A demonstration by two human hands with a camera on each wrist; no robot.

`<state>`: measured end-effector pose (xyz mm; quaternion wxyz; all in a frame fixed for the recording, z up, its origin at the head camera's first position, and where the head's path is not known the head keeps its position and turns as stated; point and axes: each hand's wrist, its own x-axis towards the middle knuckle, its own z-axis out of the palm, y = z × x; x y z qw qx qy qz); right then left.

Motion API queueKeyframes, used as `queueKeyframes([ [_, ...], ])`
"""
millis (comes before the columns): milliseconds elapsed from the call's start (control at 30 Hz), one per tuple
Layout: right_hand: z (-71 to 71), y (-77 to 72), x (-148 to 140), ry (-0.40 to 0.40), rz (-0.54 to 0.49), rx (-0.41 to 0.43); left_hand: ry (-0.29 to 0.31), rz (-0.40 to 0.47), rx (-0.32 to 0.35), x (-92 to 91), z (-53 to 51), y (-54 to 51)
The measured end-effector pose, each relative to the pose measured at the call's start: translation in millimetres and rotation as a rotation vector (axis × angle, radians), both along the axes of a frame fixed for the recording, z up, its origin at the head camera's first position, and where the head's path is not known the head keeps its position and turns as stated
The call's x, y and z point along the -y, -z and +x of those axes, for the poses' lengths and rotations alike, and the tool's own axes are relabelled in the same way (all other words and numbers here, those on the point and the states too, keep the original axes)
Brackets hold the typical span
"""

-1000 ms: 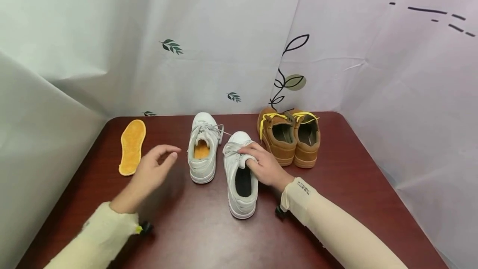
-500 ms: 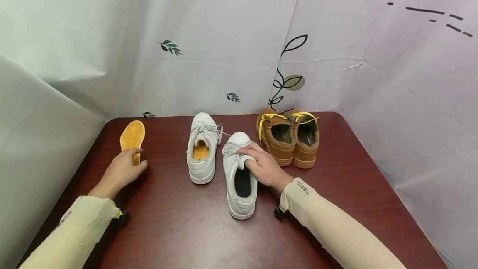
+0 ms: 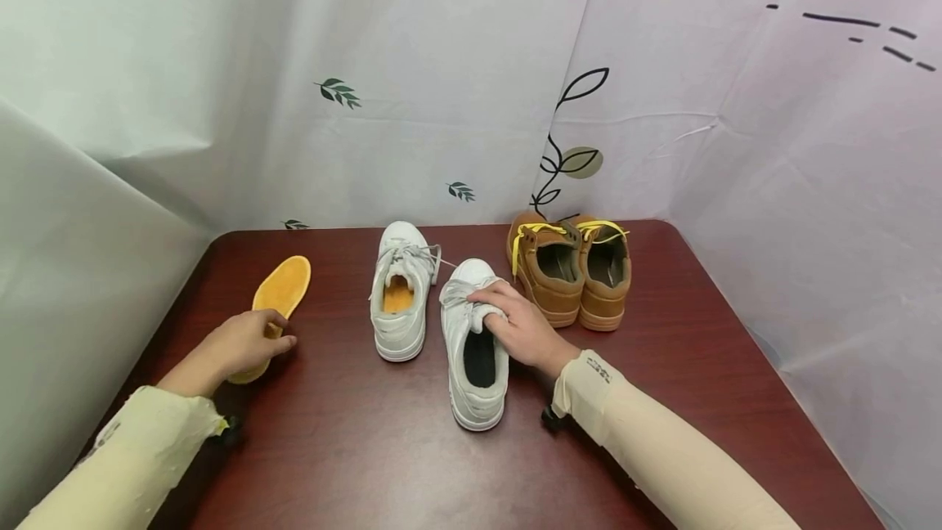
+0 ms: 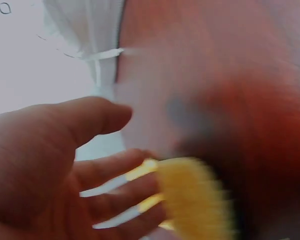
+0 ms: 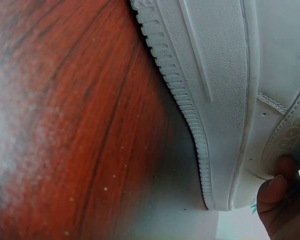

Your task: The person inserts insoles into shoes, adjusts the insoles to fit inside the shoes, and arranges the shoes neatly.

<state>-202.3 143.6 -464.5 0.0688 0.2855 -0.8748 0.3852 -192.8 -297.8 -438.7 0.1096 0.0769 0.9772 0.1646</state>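
My left hand lies over the lower part of a yellow insole at the table's left, its fingers touching it. In the left wrist view the thumb stands apart from the insole, which shows blurred past the fingertips. My right hand pinches the tongue of a white sneaker, whose inside looks dark. The right wrist view has the side and sole of this sneaker with fingers at its upper. To its left stands another white sneaker, with a yellow insole inside.
A pair of brown shoes with yellow laces stands at the back right. The dark red table meets a pale hanging sheet at the back. Laces trail between the two white sneakers.
My left hand has come left and down onto the loose insole, which has slid nearer and turned, its far end now leaning right. My right hand keeps its hold on the sneaker.
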Motion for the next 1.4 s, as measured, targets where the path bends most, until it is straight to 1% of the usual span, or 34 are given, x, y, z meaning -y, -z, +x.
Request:
queueKeyframes([
  [33, 0.2, -0.1, 0, 0.0, -0.001, 0.003, -0.001, 0.001, 0.031, -0.7, -0.7, -3.4],
  [100, 0.5, 0.1, 0, 0.003, -0.001, 0.008, -0.008, -0.007, 0.064, -2.5, -3.3, -9.0],
  [133, 0.7, 0.3, -1, 0.005, 0.0, 0.011, -0.019, -0.018, 0.066, -3.3, -5.0, -10.8],
  [200, 1.0, 0.9, -1, 0.008, 0.0, 0.019, -0.064, -0.029, 0.042, -5.0, -8.3, -12.1],
  [267, 1.2, 1.7, -1, 0.008, -0.003, 0.025, -0.123, -0.04, 0.019, -5.4, -11.0, -10.7],
  [333, 1.4, 2.3, 0, 0.003, -0.007, 0.028, -0.171, -0.053, 0.015, -4.4, -12.3, -7.3],
  [400, 1.8, 2.5, 1, -0.006, -0.011, 0.028, -0.192, -0.064, 0.026, -2.4, -13.0, -2.8],
  [467, 2.1, 2.5, 1, -0.014, -0.009, 0.026, -0.192, -0.081, 0.049, -1.0, -13.2, 1.0],
  [600, 2.5, 1.2, 1, -0.021, -0.012, 0.022, -0.186, -0.096, 0.064, -0.6, -14.4, 5.9],
  [700, 2.2, 0.4, 0, -0.016, -0.017, 0.019, -0.179, -0.106, 0.048, -1.3, -15.6, 7.3],
  [833, 2.1, -0.5, -1, -0.011, -0.02, 0.027, -0.143, -0.111, 0.021, -2.2, -17.0, 7.0],
  [933, 2.5, -1.3, 0, -0.012, -0.022, 0.041, -0.12, -0.089, -0.006, -1.5, -17.3, 7.1],
  [1000, 3.0, -1.7, 0, -0.014, -0.022, 0.045, -0.116, -0.069, -0.027, -0.5, -16.8, 7.5],
  [1100, 3.6, -2.2, 0, -0.017, -0.021, 0.044, -0.134, -0.028, -0.044, 1.1, -15.1, 7.4],
  [1233, 3.4, -2.3, 0, -0.017, -0.017, 0.033, -0.17, 0.044, -0.041, 2.1, -10.8, 5.5],
  [1333, 2.7, -2.2, -1, -0.016, -0.018, 0.027, -0.172, 0.083, -0.037, 1.1, -6.3, 2.8],
  [1400, 2.1, -2.1, -1, -0.015, -0.02, 0.027, -0.166, 0.093, -0.046, -0.9, -2.7, -0.1],
])
